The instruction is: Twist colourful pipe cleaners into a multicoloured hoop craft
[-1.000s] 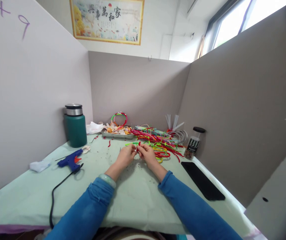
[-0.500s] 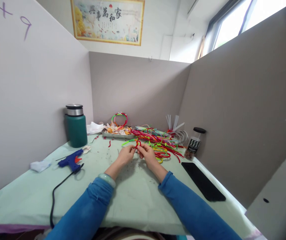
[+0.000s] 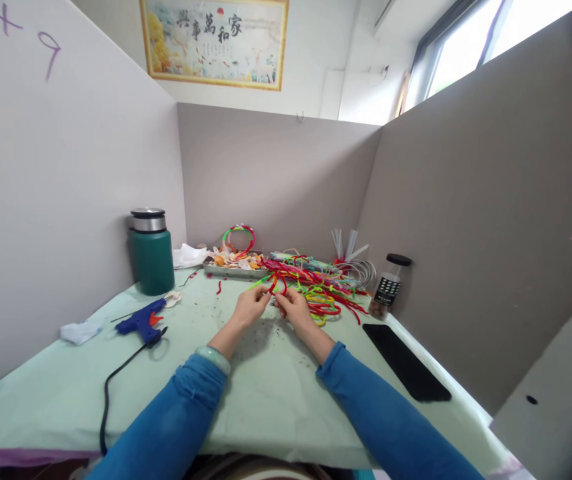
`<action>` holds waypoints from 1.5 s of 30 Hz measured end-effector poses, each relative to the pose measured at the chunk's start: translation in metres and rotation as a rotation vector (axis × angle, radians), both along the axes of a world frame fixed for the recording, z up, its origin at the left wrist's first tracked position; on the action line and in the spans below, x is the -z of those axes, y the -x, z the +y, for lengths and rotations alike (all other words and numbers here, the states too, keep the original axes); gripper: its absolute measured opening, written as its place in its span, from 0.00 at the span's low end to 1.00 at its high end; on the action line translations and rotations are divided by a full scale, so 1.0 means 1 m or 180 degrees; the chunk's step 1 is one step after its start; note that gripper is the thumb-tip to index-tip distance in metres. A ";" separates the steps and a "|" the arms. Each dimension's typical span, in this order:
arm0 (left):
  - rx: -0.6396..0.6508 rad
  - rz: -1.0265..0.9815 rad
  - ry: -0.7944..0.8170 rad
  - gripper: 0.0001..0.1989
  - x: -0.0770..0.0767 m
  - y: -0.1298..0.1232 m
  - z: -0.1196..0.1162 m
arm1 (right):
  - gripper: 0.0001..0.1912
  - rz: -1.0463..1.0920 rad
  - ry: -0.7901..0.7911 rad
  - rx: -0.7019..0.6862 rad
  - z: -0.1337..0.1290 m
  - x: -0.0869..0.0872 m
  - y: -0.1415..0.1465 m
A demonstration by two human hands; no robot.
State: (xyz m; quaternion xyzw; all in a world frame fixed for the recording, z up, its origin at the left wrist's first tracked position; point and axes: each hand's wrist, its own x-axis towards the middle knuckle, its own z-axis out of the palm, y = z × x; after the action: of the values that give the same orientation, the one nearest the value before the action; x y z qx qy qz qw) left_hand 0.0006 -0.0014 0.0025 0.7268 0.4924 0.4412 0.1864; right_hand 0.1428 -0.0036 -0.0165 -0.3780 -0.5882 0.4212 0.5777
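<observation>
Between my hands a red pipe cleaner (image 3: 284, 283) curves up in an open arch over the table. My left hand (image 3: 251, 307) pinches one side of it with thumb and forefinger. My right hand (image 3: 293, 308) pinches the other side, fingertips close to those of the left. Where exactly its ends lie is hidden by the fingers. Just behind and to the right spreads a heap of many-coloured pipe cleaners (image 3: 316, 277), mostly red, pink, green and yellow. A short red piece (image 3: 219, 287) lies left of my hands.
A blue glue gun (image 3: 141, 321) with a black cord and a green bottle (image 3: 152, 257) stand left. Behind is a metal tray (image 3: 236, 271) of small cut pieces and a coloured ring (image 3: 253, 239). On the right are a black-lidded jar (image 3: 389, 288) and a flat black slab (image 3: 406, 363).
The red pipe cleaner has gone from a small tight loop to a wider, taller arch. My left hand has shifted slightly left; the right has barely moved.
</observation>
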 end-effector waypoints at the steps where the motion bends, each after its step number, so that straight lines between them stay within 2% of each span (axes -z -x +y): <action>1: -0.0029 0.0014 -0.0017 0.13 0.000 0.000 -0.001 | 0.13 -0.0024 -0.0006 -0.0001 0.000 0.000 0.000; 8: -0.0320 0.0181 -0.0062 0.16 -0.006 0.000 -0.009 | 0.14 -0.0007 -0.0076 -0.0114 -0.002 0.001 0.001; 14: -0.0472 0.0398 -0.0127 0.15 -0.008 -0.001 -0.010 | 0.16 0.0271 -0.0022 0.0033 -0.002 -0.002 -0.002; 19: -0.0674 0.0412 -0.0157 0.15 -0.011 0.000 -0.010 | 0.15 0.0006 -0.0164 0.0103 -0.002 -0.001 -0.001; 23: -0.0692 0.0457 -0.0194 0.14 -0.010 0.000 -0.011 | 0.14 -0.0164 -0.0073 0.0165 0.000 0.002 -0.002; 26: -0.0624 0.0573 -0.0194 0.14 -0.008 -0.001 -0.010 | 0.14 -0.0099 -0.0069 0.0250 0.001 0.001 -0.003; 32: -0.0841 0.0497 -0.0117 0.15 -0.007 0.002 -0.007 | 0.14 -0.0111 -0.0113 0.0251 -0.001 -0.002 -0.002; 40: -0.0725 0.0506 -0.0208 0.14 -0.008 0.002 -0.008 | 0.13 -0.0480 0.0099 0.0300 0.004 0.004 -0.003; 45: -0.0852 0.0739 -0.0257 0.14 -0.006 0.003 -0.009 | 0.13 -0.0888 -0.0320 0.0443 0.007 0.009 -0.002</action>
State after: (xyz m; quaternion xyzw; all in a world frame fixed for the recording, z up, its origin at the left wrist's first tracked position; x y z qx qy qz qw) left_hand -0.0025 -0.0101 0.0084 0.7077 0.5848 0.3946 0.0386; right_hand 0.1453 0.0031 -0.0253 -0.4433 -0.6555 0.2937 0.5363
